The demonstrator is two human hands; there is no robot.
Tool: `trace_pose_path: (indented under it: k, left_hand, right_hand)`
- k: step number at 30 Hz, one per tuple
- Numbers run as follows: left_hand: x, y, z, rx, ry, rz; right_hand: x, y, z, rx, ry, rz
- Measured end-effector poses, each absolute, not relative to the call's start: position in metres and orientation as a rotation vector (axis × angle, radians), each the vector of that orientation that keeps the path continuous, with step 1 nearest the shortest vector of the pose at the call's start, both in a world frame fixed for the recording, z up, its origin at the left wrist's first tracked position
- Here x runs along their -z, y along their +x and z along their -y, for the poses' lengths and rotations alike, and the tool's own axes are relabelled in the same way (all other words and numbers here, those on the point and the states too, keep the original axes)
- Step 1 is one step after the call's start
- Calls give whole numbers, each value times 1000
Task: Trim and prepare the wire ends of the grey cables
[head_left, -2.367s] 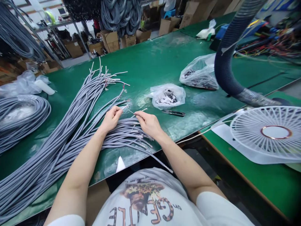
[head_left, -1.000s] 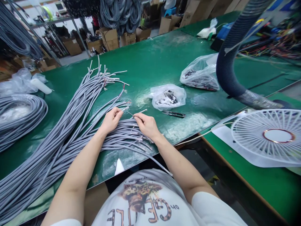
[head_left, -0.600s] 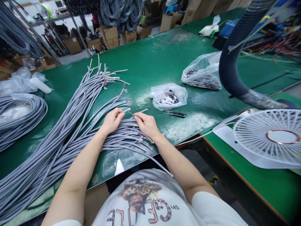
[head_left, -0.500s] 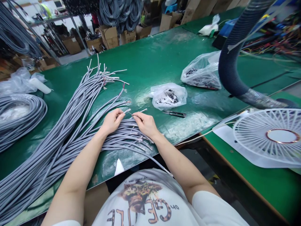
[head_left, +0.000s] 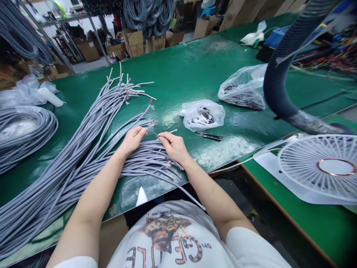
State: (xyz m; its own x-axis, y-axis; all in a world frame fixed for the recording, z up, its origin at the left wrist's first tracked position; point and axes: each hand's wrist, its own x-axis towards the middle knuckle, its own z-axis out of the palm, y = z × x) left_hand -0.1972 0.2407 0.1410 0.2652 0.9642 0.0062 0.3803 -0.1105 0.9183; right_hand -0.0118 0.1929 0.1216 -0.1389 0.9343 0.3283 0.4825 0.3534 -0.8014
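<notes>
A big bundle of grey cables (head_left: 83,149) fans across the green table (head_left: 195,70), with stripped ends near me and at the far side. My left hand (head_left: 133,139) pinches the stripped end of one grey cable (head_left: 149,127). My right hand (head_left: 174,146) rests on the cable ends and pinches a thin wire strand (head_left: 154,133) that runs from that cable end. The two hands are a short gap apart above the pile.
Small black scissors (head_left: 209,136) lie right of my hands, beside a clear bag of small parts (head_left: 203,114); a second bag (head_left: 242,91) lies farther back. A dark ribbed hose (head_left: 279,74) arches over the right. A white fan (head_left: 320,167) lies on the neighbouring table. Coiled cables (head_left: 22,130) at left.
Both hands stay in place on the cable end, with only small finger movements on the strand. The view has shifted slightly.
</notes>
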Motion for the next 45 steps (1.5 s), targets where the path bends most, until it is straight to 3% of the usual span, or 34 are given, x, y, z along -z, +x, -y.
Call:
trace_pose_path:
  k: [19,27,34,40,45]
  left_hand:
    - [-138,-198,-238,-764,1662,-1206]
    - [-147,-205,-237,-545,1674,-1041]
    - [-144,-202,-233,-573,1889,-1118]
    - [-138,-195,-242,-839,1902,-1470]
    - [-138,-204,-242,-696,1761,-1284]
  right_hand:
    - [-115,-16,-200,-670,-1343,1779]
    - [-116,-21,-205,-720,-1288,1748]
    - [-121,-9,-199,-747,-947,1847]
    - [-149,-22,-177,-739,-556,2023]
    - [-150,-13,-186,-560,-963,1915]
